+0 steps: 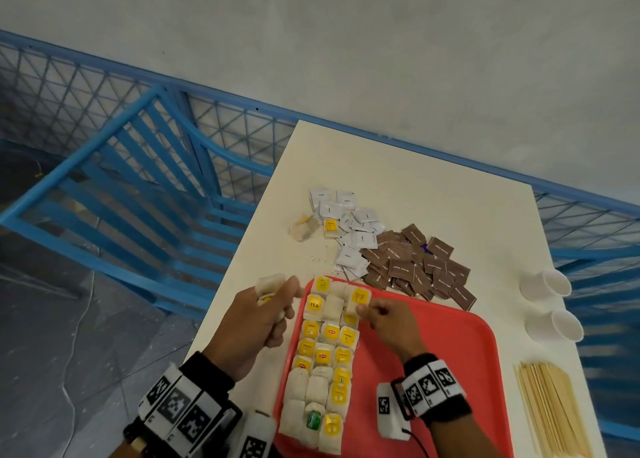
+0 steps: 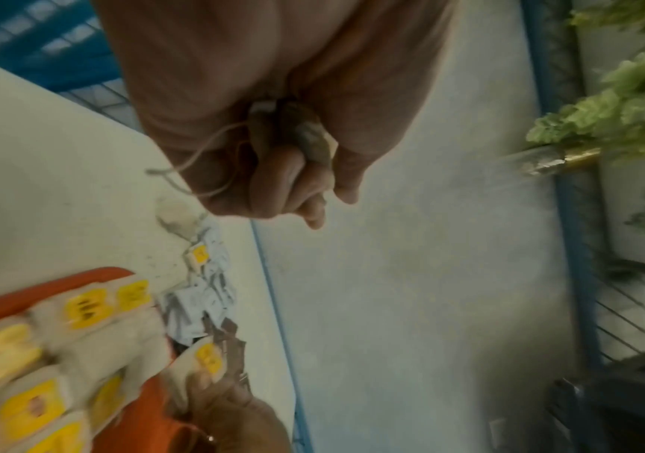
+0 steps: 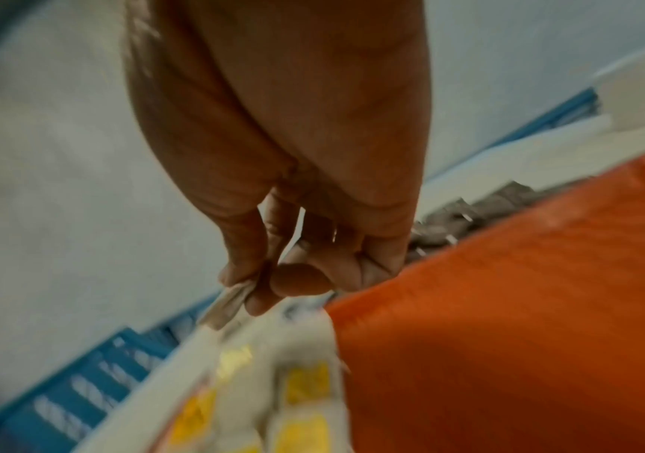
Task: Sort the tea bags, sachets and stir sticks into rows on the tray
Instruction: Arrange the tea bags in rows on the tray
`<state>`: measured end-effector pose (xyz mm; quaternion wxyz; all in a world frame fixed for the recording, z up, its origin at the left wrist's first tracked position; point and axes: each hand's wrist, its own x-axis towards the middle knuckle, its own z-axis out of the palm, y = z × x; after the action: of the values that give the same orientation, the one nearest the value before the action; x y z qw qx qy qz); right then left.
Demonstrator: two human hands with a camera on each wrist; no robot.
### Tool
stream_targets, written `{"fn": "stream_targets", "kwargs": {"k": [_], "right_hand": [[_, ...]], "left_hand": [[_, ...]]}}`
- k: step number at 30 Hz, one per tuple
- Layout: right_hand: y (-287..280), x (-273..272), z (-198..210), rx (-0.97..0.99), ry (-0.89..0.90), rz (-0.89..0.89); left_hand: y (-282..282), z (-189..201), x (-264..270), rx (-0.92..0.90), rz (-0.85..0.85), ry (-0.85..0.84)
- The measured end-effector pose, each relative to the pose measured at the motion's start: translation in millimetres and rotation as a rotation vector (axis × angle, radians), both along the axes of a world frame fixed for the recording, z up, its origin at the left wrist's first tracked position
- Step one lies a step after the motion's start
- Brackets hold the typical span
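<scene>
A red tray (image 1: 446, 350) lies at the table's near edge, its left side filled with several rows of tea bags (image 1: 325, 357). My right hand (image 1: 384, 319) pinches a yellow-tagged tea bag (image 1: 358, 298) at the far end of the third row; the pinched bag corner (image 3: 231, 302) shows in the right wrist view. My left hand (image 1: 266, 315) hovers just left of the tray, fist curled round a bunch of tea bags (image 1: 270, 284) with strings dangling (image 2: 181, 171). White sachets (image 1: 349, 229) and brown sachets (image 1: 419, 267) are heaped beyond the tray. Stir sticks (image 1: 550, 409) lie at the right.
Two loose tea bags (image 1: 313, 227) sit left of the white sachets. Two white paper cups (image 1: 550, 305) lie on their sides near the table's right edge. A blue chair (image 1: 131, 180) and blue mesh railing stand to the left. The tray's right half (image 3: 526, 306) is bare.
</scene>
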<state>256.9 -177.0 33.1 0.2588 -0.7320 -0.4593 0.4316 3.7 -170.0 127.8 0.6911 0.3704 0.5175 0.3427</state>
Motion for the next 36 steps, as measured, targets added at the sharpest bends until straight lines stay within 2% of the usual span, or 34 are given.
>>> {"fn": "stream_targets", "kwargs": {"k": [3,6,9,12,15,18,21,25,28,30,32,34,36], "right_hand": [[-5.4,-1.1,-38.6,-0.080,0.016,-0.019],[-5.0,-6.2,-47.0,-0.089,0.042,-0.052],[-0.7,-8.2,-51.8,-0.122,-0.064,-0.133],[1.8,-13.9,-49.6,-0.122,-0.143,-0.221],[4.2,-21.6,-40.8,-0.150,-0.190,-0.201],[3.3,-22.0,-24.5,-0.103,-0.223,-0.174],[-7.4,-29.6,15.1,0.113,-0.273,-0.042],[-39.4,-63.3,96.5,0.466,-0.101,0.288],[-52.9,-81.5,114.8,0.467,-0.183,0.494],[-55.3,-85.3,108.5,0.462,-0.267,0.524],[-58.3,-85.9,107.2,0.510,-0.277,0.498],[-61.9,-82.4,107.9,0.555,-0.208,0.450],[-64.1,-76.7,113.7,0.562,-0.047,0.349]], "left_hand": [[-11.8,-12.4,-11.2,-0.129,0.010,-0.005],[-18.4,-19.0,-17.1,-0.171,0.003,0.007],[-21.1,-21.3,-17.6,-0.191,0.007,-0.007],[-20.7,-19.2,-15.1,-0.261,0.024,-0.109],[-17.6,-13.4,-12.8,-0.377,0.025,-0.295],[-15.4,-10.3,-10.7,-0.452,0.037,-0.437],[-15.3,-9.1,-8.2,-0.484,0.041,-0.504],[-15.9,-8.4,1.5,-0.478,0.042,-0.511],[-20.6,-0.7,12.3,-0.449,-0.033,-0.561],[-23.8,4.0,19.6,-0.434,-0.060,-0.588],[-26.2,8.1,23.9,-0.408,-0.060,-0.588],[-26.5,4.6,23.7,-0.417,-0.032,-0.578],[-26.0,-1.1,22.5,-0.454,0.010,-0.529]]}}
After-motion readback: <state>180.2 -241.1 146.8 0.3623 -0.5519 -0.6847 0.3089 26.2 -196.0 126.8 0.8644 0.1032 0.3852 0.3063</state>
